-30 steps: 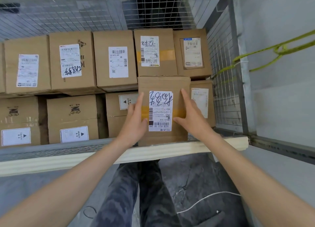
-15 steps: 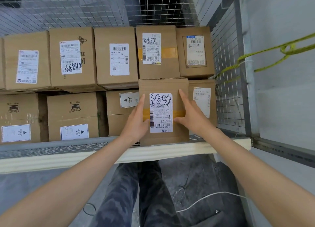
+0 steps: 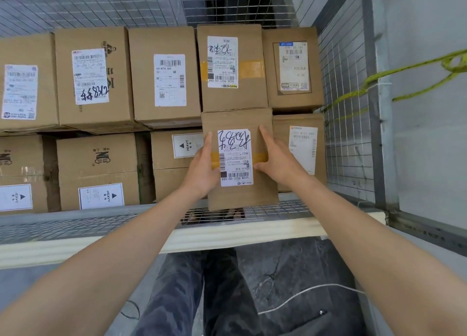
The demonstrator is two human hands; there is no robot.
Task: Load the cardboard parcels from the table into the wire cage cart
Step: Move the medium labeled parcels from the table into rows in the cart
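Observation:
A brown cardboard parcel (image 3: pixel 240 119) with a white shipping label and yellow tape stands inside the wire cage cart (image 3: pixel 350 138), in the front row near the right side. My left hand (image 3: pixel 202 170) lies flat against its left part and my right hand (image 3: pixel 276 159) against its right part, fingers stretched out, both pressing on its face. The parcel rests on the cart's wire floor between a "HEAVY" box (image 3: pixel 177 159) on the left and a labelled box (image 3: pixel 300 148) on the right.
Several more labelled cardboard boxes are stacked in two layers across the cart, filling the back and left. The cart's cream front rail (image 3: pixel 227 237) runs across below my hands. A yellow-green strap (image 3: pixel 409 70) hangs outside the right mesh wall. My legs stand on grey floor.
My hands and the parcel have shifted slightly deeper into the cart; the parcel now sits closer against the box behind it. The view has tilted a little.

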